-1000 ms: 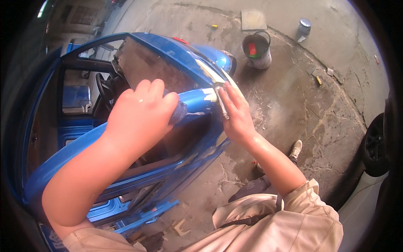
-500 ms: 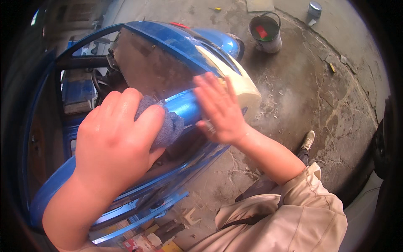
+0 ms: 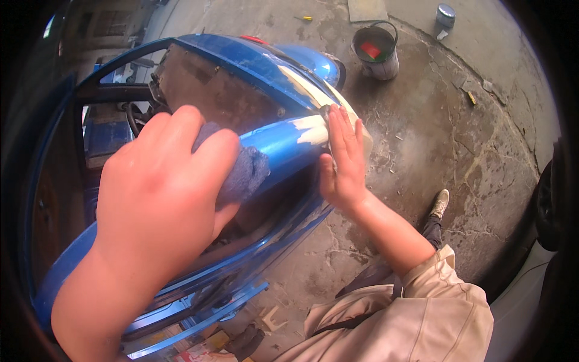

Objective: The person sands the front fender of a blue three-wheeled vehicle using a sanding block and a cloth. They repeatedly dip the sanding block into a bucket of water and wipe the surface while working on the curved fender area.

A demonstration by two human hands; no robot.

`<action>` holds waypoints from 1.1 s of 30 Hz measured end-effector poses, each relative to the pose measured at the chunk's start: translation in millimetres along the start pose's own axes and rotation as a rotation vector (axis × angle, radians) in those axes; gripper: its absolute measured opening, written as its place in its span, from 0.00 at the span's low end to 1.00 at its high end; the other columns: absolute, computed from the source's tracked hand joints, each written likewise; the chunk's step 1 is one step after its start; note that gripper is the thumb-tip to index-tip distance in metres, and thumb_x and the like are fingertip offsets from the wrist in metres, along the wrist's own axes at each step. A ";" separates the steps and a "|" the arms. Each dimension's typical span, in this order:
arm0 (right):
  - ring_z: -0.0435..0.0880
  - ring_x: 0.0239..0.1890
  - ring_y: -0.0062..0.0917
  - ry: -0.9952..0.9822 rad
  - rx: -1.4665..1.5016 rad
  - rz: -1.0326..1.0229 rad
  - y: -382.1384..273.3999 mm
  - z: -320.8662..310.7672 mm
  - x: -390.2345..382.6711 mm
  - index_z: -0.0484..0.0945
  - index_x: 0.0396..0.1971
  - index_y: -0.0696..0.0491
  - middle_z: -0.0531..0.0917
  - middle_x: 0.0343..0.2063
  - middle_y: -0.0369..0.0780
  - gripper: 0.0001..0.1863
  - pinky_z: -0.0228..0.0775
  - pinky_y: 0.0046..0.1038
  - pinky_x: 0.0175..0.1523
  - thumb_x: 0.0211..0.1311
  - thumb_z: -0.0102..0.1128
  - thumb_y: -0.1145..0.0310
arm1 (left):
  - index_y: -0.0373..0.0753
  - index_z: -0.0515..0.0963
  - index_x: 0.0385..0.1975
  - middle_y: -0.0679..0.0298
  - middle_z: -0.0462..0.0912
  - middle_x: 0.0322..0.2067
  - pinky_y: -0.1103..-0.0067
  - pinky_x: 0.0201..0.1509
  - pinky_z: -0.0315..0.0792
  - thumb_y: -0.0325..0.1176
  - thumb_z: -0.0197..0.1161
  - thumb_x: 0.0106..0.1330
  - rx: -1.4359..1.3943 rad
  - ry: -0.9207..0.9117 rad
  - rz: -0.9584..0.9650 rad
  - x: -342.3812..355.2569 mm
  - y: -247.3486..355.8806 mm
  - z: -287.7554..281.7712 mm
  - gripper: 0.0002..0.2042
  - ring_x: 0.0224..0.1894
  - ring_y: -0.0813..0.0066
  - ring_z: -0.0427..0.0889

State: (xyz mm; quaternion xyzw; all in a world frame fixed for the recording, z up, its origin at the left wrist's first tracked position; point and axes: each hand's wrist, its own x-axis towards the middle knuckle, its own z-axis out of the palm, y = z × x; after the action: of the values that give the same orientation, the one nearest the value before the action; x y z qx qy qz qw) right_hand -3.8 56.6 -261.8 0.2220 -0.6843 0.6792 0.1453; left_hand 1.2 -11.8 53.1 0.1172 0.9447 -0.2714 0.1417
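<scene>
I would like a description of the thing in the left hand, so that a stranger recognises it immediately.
Find the blue car, then the left hand above it. That hand grips a greyish-blue, spongy-looking pad, whose dull, rough surface differs from the glossy paintwork.

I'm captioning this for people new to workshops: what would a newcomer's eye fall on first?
Probably the blue car body filling the left and centre, with a cream-coloured patch beside the flat right hand. Next, the left hand, large in the foreground, gripping a dark blue, sponge-like pad. Then the bright red item in the bucket near the top, right of centre.
</scene>
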 end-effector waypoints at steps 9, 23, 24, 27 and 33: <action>0.60 0.81 0.47 -0.092 -0.084 -0.075 -6.7 0.6 3.4 0.62 0.78 0.59 0.66 0.77 0.50 0.35 0.34 0.55 0.84 0.76 0.54 0.62 | 0.42 0.81 0.38 0.57 0.80 0.40 0.64 0.42 0.80 0.30 0.81 0.40 0.011 0.004 0.026 2.5 0.0 -0.4 0.23 0.43 0.53 0.84; 0.65 0.78 0.47 -0.164 -0.026 0.028 -20.5 -4.6 12.9 0.65 0.76 0.57 0.72 0.73 0.51 0.30 0.45 0.52 0.83 0.77 0.54 0.68 | 0.41 0.81 0.37 0.57 0.80 0.39 0.65 0.41 0.80 0.33 0.81 0.42 -0.007 0.018 0.041 3.1 0.1 3.6 0.21 0.40 0.55 0.84; 0.66 0.78 0.47 -0.238 0.039 -0.086 -23.0 -4.9 15.0 0.65 0.76 0.56 0.71 0.74 0.50 0.32 0.45 0.53 0.83 0.74 0.57 0.71 | 0.41 0.81 0.37 0.57 0.80 0.39 0.65 0.41 0.80 0.33 0.81 0.42 0.004 0.015 0.041 3.6 0.2 4.3 0.20 0.40 0.55 0.84; 0.68 0.77 0.46 -0.287 0.062 -0.133 -20.6 -9.4 19.0 0.69 0.74 0.55 0.73 0.72 0.49 0.33 0.47 0.54 0.82 0.71 0.63 0.67 | 0.40 0.81 0.36 0.57 0.80 0.39 0.65 0.41 0.80 0.35 0.81 0.42 -0.022 -0.007 0.014 4.3 1.0 3.7 0.21 0.40 0.55 0.84; 0.69 0.76 0.48 -0.220 0.050 -0.023 -31.1 -13.4 28.0 0.68 0.75 0.55 0.73 0.72 0.51 0.30 0.51 0.56 0.81 0.74 0.57 0.68 | 0.40 0.81 0.36 0.56 0.80 0.40 0.66 0.42 0.80 0.36 0.81 0.44 -0.034 -0.004 0.010 5.0 0.1 4.0 0.20 0.41 0.55 0.84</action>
State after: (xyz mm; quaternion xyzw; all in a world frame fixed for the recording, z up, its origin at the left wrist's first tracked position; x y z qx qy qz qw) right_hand -13.6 67.6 -220.4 0.3064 -0.6765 0.6659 0.0715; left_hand -2.6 -13.1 48.1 0.1190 0.9483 -0.2549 0.1470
